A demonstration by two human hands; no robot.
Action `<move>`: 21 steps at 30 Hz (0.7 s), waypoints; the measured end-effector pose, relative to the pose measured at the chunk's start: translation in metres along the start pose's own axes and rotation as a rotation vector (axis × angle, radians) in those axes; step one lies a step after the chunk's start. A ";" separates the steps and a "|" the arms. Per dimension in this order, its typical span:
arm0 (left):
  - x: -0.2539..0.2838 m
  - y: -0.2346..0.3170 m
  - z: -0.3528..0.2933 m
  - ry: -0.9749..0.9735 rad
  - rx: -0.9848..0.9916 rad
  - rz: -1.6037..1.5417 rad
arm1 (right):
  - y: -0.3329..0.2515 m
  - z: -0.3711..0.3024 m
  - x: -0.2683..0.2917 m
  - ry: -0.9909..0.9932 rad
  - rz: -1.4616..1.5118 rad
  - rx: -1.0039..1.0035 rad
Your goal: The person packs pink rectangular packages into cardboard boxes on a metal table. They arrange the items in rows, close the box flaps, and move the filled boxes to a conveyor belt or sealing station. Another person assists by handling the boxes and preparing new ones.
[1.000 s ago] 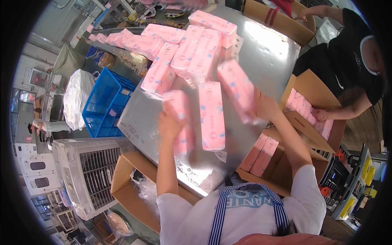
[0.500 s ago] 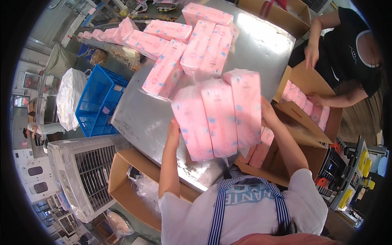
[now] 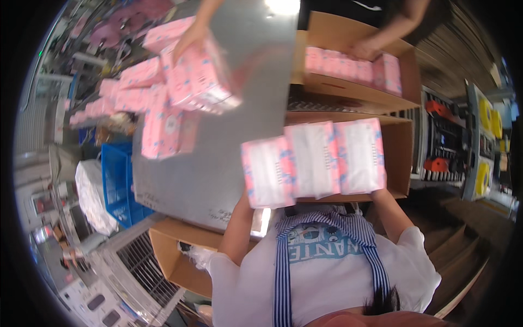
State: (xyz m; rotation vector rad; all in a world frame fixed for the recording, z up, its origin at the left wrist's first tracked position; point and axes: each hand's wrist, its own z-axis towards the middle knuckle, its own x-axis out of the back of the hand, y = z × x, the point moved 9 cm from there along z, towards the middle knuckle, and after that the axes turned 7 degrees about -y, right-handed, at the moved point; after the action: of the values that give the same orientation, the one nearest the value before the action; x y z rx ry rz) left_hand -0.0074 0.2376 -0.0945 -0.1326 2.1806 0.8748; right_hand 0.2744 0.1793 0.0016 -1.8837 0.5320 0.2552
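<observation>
Three pink-and-white soft tissue packs are pressed together in a row, their white-panelled faces turned up. My left hand is against the row's left end, and my right hand against its right end. The packs hide most of my fingers. Underneath, the row overlaps an open cardboard box and the right edge of the metal table. What lies in that box is covered by the packs.
Further off, another cardboard box holds a row of tissue packs, with a co-worker's hand in it. Another hand grips packs in the pile on the table. A blue crate and carton stand left.
My hands have carried the three packs right, from above the table to over the box, and tipped them. A co-worker's hand now grips packs on the table. The view has shifted.
</observation>
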 end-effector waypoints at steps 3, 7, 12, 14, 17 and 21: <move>-0.055 -0.069 0.064 -0.135 0.270 -0.220 | -0.031 -0.037 0.099 0.213 -0.004 0.167; -0.099 -0.147 0.142 -0.029 0.529 -0.378 | 0.000 -0.026 0.237 0.429 -0.165 -0.117; -0.087 -0.150 0.132 0.268 0.250 0.161 | -0.033 0.003 0.151 0.392 -1.496 0.105; -0.105 -0.125 0.119 0.100 0.145 0.242 | 0.028 0.024 0.170 0.240 -1.697 -0.305; -0.100 -0.060 0.078 0.130 -0.071 0.314 | 0.072 0.084 0.211 0.066 -1.650 -0.432; -0.022 0.012 -0.075 0.698 -0.431 0.155 | 0.104 0.151 0.195 -0.157 -1.557 -0.680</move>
State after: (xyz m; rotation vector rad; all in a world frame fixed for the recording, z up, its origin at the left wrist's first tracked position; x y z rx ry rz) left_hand -0.0431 0.1961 -0.0372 -0.5565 2.6124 1.5596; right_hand 0.4067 0.2424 -0.2225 -2.3214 -1.3050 -0.5138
